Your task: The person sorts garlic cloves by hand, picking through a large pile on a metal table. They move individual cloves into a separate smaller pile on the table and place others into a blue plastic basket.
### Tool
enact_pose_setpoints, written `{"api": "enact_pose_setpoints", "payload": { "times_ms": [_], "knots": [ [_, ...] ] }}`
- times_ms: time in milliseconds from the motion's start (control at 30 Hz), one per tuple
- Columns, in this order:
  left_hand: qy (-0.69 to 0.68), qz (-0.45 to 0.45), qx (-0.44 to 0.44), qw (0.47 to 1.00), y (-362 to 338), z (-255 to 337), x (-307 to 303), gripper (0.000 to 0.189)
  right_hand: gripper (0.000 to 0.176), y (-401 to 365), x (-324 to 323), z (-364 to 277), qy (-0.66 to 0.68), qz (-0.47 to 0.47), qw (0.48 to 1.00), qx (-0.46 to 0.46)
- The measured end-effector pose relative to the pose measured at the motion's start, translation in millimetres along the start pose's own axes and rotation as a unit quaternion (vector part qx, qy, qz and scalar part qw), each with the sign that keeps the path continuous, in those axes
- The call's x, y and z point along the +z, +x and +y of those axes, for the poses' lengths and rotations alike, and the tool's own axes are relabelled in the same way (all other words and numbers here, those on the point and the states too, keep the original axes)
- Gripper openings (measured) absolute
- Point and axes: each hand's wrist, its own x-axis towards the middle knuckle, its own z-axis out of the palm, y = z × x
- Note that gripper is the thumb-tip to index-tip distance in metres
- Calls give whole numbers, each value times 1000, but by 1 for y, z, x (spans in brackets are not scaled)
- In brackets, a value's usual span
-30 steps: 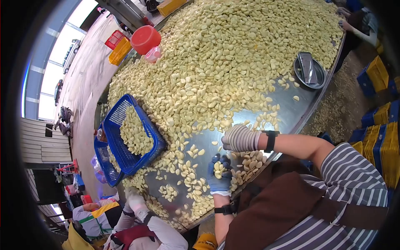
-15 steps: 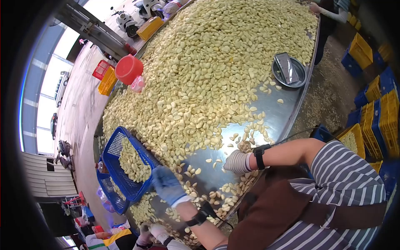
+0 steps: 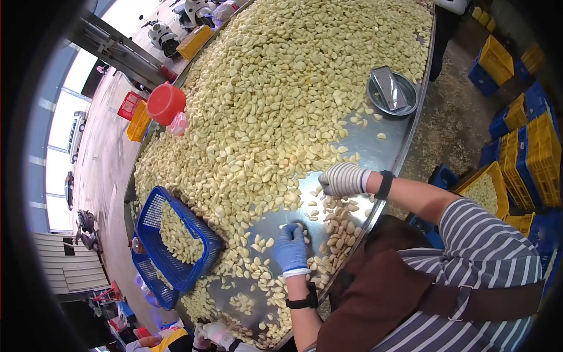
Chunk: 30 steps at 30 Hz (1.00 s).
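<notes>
My left hand [image 3: 291, 249], in a blue glove, is over the bare metal of the table with its fingers curled together. A pale garlic clove shows at its fingertips. My right hand [image 3: 345, 179], in a striped knit glove, is closed at the edge of the big heap of peeled garlic cloves [image 3: 275, 111]; what its fingers hold, if anything, is hidden. Between my hands and the table edge lies a small group of browner cloves [image 3: 341, 229]. To the left of my left hand, a blue plastic basket [image 3: 212, 246] partly filled with cloves rests tilted.
A metal bowl [image 3: 413, 101] with a phone [image 3: 387, 88] across it sits near the table's right edge. A red tub [image 3: 166, 102] stands at the far left edge. Stacked yellow and blue crates [image 3: 542, 158] are on the right. Another person's gloved hands [image 3: 216, 334] work at the bottom.
My left hand has moved from the basket's rim rightward to the bare metal, and its fingers have curled. My right hand has moved away from my body toward the heap. The view has shifted slightly.
</notes>
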Motion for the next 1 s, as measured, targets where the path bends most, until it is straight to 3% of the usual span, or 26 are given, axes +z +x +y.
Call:
{"api": "enact_pose_setpoints", "payload": {
  "times_ms": [33,67,133,200,300,367,400,433,467,500,533,567,600,700,733,800,867,933,967,1000],
  "knots": [
    [154,18,131,979,3,-9,9,16,26,-4,0,7,-80,5,997,-3],
    [300,34,257,918,3,-18,17,19,26,-6,0,13,-79,6,997,-3],
    [345,-52,310,885,4,-16,43,28,26,-8,2,30,-225,-90,969,53],
    [381,-131,250,880,11,-28,68,30,29,-4,16,44,-266,-157,949,67],
    [386,-127,217,888,25,-21,79,24,37,-25,32,5,-267,-249,931,-1],
    [346,-113,219,905,42,-41,77,24,30,-22,51,-18,-197,-290,927,-134],
    [305,-95,214,923,46,-37,70,24,33,-13,54,-31,-145,-337,925,-101],
    [208,-64,182,959,46,-35,63,21,36,-10,51,-31,-128,-305,938,-102],
    [45,-28,26,998,37,-36,56,16,39,-9,49,-31,-109,-273,950,-104],
    [-49,-26,-20,998,34,-34,46,13,39,-7,40,-30,-104,-270,952,-102],
    [-145,-24,-67,987,31,-30,38,12,42,-6,33,-26,-8,-160,984,-74],
    [-143,-29,-68,987,27,-25,37,12,45,-7,29,-24,87,-48,994,-42],
    [-151,-43,-43,987,22,-14,38,13,45,2,41,-19,172,8,982,-79],
    [-205,-46,-6,978,18,23,55,10,44,7,41,-29,219,-14,973,-68],
    [-249,-32,-2,968,16,28,60,7,43,6,40,-25,252,29,966,-52],
    [-187,-52,62,979,23,19,69,11,42,9,49,-11,321,114,940,-20],
    [48,14,222,974,23,15,86,18,44,7,39,8,350,126,928,-3],
    [147,-137,378,904,14,15,90,25,48,-18,-12,2,212,52,973,81],
    [237,-246,383,858,4,10,89,29,48,-11,1,25,132,61,988,58],
    [330,-344,356,804,-2,-18,92,26,48,-14,-3,31,133,60,987,60]
  ]
}}
